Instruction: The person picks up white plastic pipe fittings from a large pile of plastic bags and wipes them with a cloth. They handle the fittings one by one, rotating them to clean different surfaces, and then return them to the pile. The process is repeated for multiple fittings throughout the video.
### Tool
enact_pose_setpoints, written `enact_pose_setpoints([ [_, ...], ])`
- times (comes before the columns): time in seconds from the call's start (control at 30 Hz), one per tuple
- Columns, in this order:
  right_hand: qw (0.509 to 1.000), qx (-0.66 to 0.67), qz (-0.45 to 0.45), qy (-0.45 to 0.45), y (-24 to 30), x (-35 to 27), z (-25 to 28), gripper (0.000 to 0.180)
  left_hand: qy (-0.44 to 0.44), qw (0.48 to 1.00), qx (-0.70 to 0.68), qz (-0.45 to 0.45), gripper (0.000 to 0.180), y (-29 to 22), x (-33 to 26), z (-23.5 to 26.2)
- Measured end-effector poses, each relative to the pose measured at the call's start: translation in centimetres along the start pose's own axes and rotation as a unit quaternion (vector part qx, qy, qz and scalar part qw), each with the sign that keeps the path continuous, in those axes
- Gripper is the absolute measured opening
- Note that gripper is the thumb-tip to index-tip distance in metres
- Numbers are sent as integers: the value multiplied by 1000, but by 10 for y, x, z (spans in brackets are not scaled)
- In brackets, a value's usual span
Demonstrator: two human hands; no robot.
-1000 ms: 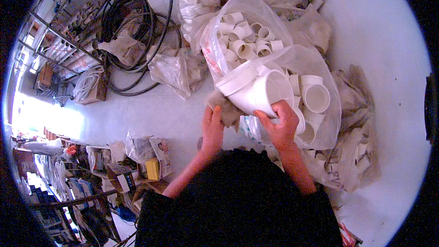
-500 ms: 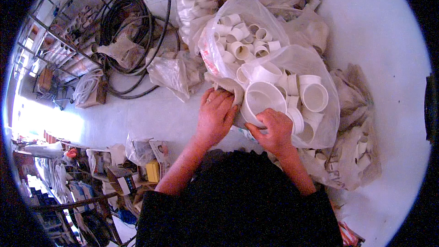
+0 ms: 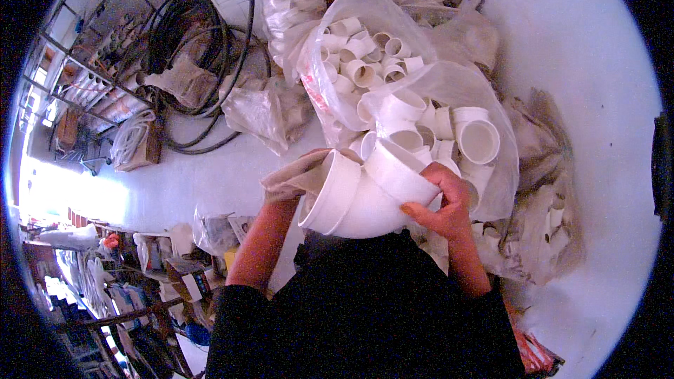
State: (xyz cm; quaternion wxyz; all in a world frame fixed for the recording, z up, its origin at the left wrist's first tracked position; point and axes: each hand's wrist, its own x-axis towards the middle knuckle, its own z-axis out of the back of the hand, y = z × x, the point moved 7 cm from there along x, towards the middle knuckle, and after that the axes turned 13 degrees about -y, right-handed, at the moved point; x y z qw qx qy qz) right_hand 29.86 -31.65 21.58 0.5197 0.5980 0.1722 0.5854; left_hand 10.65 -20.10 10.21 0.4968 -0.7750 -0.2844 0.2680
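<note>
A large white plastic pipe elbow [image 3: 365, 203] is held up in front of my body, its two wide mouths turned outward. My right hand [image 3: 449, 203] grips the rim of its right mouth, thumb outside and fingers curled over the edge. At the left mouth, my left hand [image 3: 281, 205] holds a beige cloth [image 3: 293, 177] against the rim; most of its fingers are hidden by the cloth. Just beyond the elbow lies an open clear plastic bag [image 3: 507, 168] with several big white pipe fittings [image 3: 479, 140] in it.
Smaller white fittings [image 3: 360, 72] fill another clear bag [image 3: 337, 10] farther back. Coiled black hose [image 3: 221, 63] lies at the far left, near a rack [image 3: 98, 60] of pipes. More dusty bags [image 3: 547, 228] sit to the right along the pale wall. Cluttered shelving [image 3: 140, 295] stands at lower left.
The pipe elbow has been lifted from the bag toward my body and turned sideways. My left hand has moved left and nearer with the cloth; my right hand stays on the elbow's rim.
</note>
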Motion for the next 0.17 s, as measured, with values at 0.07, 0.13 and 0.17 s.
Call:
enact_pose_setpoints([
  [0.07, 998, 34, -44, -36, -17, -5, 7, 31, -5, 977, -211, 15, 56, 19, 9, 4],
  [0.13, 990, 69, -92, -79, -25, -9, 5, 30, -22, 910, -413, 22, 71, 92, 10, 40],
  [0.17, 984, 77, -119, -110, -30, -13, 5, 30, -16, 910, -414, 30, 71, 95, 15, 37],
])
